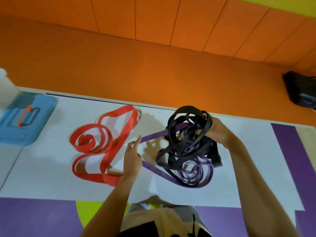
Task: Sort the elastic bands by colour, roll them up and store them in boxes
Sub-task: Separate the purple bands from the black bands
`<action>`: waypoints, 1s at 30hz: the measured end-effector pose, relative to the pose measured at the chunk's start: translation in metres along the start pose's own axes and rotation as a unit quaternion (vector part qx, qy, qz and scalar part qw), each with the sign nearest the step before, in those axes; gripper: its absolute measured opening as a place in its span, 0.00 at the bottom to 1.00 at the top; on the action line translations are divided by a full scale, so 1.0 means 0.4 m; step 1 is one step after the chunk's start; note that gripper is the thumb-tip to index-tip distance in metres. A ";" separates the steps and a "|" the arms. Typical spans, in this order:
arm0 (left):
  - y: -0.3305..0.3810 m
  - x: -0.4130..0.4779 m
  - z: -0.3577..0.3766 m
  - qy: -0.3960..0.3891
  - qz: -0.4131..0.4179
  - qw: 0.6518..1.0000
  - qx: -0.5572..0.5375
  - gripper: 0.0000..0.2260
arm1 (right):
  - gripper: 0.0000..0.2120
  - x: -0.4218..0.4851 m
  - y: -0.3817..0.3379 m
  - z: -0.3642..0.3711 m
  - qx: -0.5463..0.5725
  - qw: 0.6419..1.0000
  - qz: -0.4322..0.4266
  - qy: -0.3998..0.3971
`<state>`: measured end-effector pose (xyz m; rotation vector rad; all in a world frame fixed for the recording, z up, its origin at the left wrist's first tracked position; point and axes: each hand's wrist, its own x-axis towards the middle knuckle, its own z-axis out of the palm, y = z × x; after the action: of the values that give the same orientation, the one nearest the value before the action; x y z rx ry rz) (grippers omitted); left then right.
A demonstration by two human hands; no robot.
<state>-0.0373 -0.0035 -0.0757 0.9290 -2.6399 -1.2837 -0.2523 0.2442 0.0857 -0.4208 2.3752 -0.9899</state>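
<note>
— The elastic bands point(186, 147) lie mostly in one black and purple tangle on the white bench point(51, 177), in front of us and a little to the right. Where are our hands?

— Our right hand point(217, 132) is closed around the black loops at the top of the tangle and lifts them. Our left hand point(132, 156) pinches a purple band point(153, 135) with its fingertips, at the left edge of the tangle.

— So the purple band runs from the left hand to the right, into the knot?

— Yes, and a second stretch comes back below the hand. We think we must pull it leftward, but black loops cross over it.

— And to the left?

— The red band point(106, 144) lies there separate, touching our left wrist. A blue box point(25, 120) stands well apart, far left.
</note>
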 end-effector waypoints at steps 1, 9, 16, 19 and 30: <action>0.004 0.006 -0.006 0.019 -0.007 1.000 -0.006 0.34 | 0.16 0.002 0.007 -0.008 -0.038 0.999 0.007 -0.008; 0.033 0.006 -0.026 0.124 -0.094 0.987 -0.029 0.21 | 0.32 -0.009 0.087 -0.008 -0.169 0.983 0.061 0.049; 0.064 0.032 -0.008 -0.030 -0.057 0.997 -0.038 0.21 | 0.32 -0.040 0.129 0.036 -0.015 1.000 0.014 -0.009; 0.076 0.054 0.004 -0.134 -0.097 0.984 -0.071 0.27 | 0.28 -0.064 0.151 0.063 0.039 0.999 -0.001 -0.019; 0.064 0.064 0.011 -0.178 -0.054 0.979 0.088 0.16 | 0.31 -0.151 0.287 0.150 0.144 0.985 0.068 0.061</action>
<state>-0.0722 -0.0023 -0.0649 0.9558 -3.0583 -1.3700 -0.1780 0.3172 -0.0121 -0.0906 2.2817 -1.3005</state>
